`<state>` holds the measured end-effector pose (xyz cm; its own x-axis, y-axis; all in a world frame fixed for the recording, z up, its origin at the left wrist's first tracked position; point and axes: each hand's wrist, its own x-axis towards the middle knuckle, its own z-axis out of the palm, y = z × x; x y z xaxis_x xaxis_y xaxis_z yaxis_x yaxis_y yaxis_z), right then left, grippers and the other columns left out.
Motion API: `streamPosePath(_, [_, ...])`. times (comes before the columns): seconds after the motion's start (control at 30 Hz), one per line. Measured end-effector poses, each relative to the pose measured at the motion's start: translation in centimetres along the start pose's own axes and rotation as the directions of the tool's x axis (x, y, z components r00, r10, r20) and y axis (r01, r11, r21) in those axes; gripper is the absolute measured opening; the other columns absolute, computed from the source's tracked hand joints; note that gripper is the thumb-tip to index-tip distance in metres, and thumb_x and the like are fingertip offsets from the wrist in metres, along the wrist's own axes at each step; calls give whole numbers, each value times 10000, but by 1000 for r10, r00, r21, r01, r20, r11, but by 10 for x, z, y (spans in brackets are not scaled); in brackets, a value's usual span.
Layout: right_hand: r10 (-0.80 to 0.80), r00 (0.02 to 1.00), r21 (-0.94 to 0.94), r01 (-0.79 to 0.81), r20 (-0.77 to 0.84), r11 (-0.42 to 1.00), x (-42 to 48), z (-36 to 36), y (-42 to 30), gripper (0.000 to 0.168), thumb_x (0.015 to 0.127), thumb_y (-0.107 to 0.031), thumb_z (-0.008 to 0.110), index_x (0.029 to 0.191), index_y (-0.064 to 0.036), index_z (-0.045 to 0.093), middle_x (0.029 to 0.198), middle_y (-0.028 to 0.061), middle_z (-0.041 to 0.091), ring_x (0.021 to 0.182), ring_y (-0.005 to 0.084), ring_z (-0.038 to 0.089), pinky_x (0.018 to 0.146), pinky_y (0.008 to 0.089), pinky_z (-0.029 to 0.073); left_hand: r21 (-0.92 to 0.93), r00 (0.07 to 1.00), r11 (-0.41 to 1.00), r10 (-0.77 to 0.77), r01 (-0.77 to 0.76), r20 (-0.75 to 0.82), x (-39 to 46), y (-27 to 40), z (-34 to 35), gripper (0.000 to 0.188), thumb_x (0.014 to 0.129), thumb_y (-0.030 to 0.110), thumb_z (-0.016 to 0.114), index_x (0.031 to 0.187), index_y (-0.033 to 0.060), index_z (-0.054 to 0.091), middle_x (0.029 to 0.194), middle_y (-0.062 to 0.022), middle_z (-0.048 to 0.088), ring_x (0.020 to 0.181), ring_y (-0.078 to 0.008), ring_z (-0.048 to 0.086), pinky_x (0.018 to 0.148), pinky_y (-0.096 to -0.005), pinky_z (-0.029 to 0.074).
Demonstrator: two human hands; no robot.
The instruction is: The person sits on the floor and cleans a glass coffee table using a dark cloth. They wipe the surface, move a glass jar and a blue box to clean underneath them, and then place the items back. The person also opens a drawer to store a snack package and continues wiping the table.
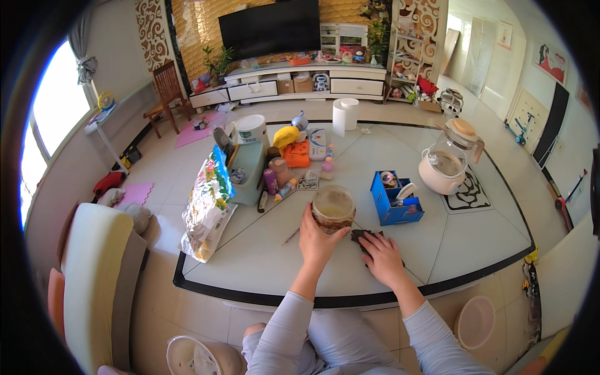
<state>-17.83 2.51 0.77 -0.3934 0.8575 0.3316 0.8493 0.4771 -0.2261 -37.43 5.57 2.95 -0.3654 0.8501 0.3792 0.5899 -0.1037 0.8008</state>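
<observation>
My left hand (317,239) is wrapped around a clear jar (333,211), lifted above the pale tabletop (262,262). Its mouth faces me, and reddish-brown matter shows near its base. To the right, my right hand (382,258) presses on a crumpled dark cloth (360,234) lying on the table; most of the cloth is hidden under the palm. A thin pencil-like stick (291,236) lies left of the jar. Beyond my right hand stands a blue desk organizer (398,215) with small items in its compartments.
A glass kettle on a cream base (443,173) stands at the right. On the left are a foil snack bag (206,211), a green bin (248,164), several bottles and an orange packet (297,153). Paper rolls (347,115) stand at the far edge. A bucket (204,356) and basin (476,323) sit below.
</observation>
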Motion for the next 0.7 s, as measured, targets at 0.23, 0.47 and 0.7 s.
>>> streamPosePath(0.23, [95,992,4,-96,87,995,21,6,45,456,963,-285,502,1399,-154,469,1481,47,421,1384,283,354,1112,544,262,-21,998,1000,1,0,59,-5,18,38,1090,596,362,890,1415,-33,289,1370,-223,454,1265,-375,454,1016,-424,424])
streamPosePath(0.47, [262,959,-115,-249,112,962,65,7,103,474,996,-313,433,1453,-195,397,1529,0,350,1421,266,288,1137,542,218,-73,996,996,51,-46,73,-3,31,75,1160,602,357,888,1461,-30,212,1373,-238,440,1258,-390,449,1013,-425,421])
streamPosePath(0.7, [352,932,-112,-343,82,933,32,1,112,560,976,-366,456,1470,-125,352,1552,79,293,1437,311,238,1151,542,169,-164,988,981,117,-100,101,-2,38,115,1211,629,376,878,1484,-35,126,1438,-264,354,1295,-413,402,1044,-437,396])
